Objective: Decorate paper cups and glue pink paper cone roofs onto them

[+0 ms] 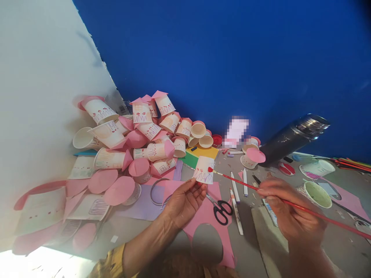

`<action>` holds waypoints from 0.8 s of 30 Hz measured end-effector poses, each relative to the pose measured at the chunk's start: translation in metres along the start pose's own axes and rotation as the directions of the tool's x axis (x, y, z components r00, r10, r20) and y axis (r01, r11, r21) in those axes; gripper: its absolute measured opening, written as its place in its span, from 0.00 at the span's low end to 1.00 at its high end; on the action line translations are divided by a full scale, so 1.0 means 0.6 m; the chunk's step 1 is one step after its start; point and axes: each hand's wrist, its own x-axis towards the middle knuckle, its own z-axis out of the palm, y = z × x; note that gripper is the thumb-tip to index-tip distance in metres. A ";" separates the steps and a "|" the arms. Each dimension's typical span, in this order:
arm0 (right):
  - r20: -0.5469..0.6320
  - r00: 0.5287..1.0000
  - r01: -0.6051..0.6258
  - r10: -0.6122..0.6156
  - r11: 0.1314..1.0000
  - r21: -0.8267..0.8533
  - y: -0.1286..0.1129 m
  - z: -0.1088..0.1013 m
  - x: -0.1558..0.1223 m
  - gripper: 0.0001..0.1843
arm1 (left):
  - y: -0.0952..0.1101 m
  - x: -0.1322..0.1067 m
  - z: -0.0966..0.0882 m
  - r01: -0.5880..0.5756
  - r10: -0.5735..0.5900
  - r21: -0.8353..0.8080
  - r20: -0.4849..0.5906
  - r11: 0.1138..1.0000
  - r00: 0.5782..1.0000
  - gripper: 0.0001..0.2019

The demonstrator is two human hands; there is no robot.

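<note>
My left hand (pixel 185 200) pinches the lower edge of a small white paper cup (pixel 203 170) held upside down, with purple zigzag lines and red marks on its side. My right hand (pixel 290 212) grips a long red paintbrush (pixel 261 189). The brush's red tip touches the cup's upper right side. Below both hands lies a pink paper sheet (pixel 208 220) with a round hole cut out.
A heap of decorated cups with pink tops (pixel 139 131) fills the left corner against white and blue walls. Black-handled scissors (pixel 222 210), markers (pixel 236 210), a dark metal flask (pixel 292 139), a green-stained cup (pixel 317 194) and a red paint pot (pixel 216 139) lie around.
</note>
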 end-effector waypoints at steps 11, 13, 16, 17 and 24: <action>0.059 0.998 -0.006 0.006 1.000 -0.006 0.002 -0.001 -0.004 0.15 | -0.003 0.002 -0.007 -0.003 0.003 0.001 0.026 1.000 1.000 0.11; 0.063 0.998 0.006 -0.008 1.000 0.018 0.003 0.000 -0.004 0.15 | -0.003 0.003 -0.008 -0.006 0.006 0.000 0.032 1.000 0.999 0.10; 0.062 0.997 0.034 -0.036 0.999 0.040 0.004 0.002 -0.001 0.14 | -0.003 0.003 -0.007 0.001 -0.001 0.008 0.039 1.000 0.999 0.11; 0.063 0.997 0.037 -0.040 0.999 0.038 0.004 0.002 0.000 0.14 | -0.003 0.003 -0.006 0.002 -0.002 0.006 0.039 1.000 0.999 0.11; 0.068 0.997 0.039 -0.042 0.998 0.040 0.003 0.002 -0.001 0.13 | -0.002 0.003 -0.005 -0.009 0.010 -0.023 0.028 1.000 1.000 0.10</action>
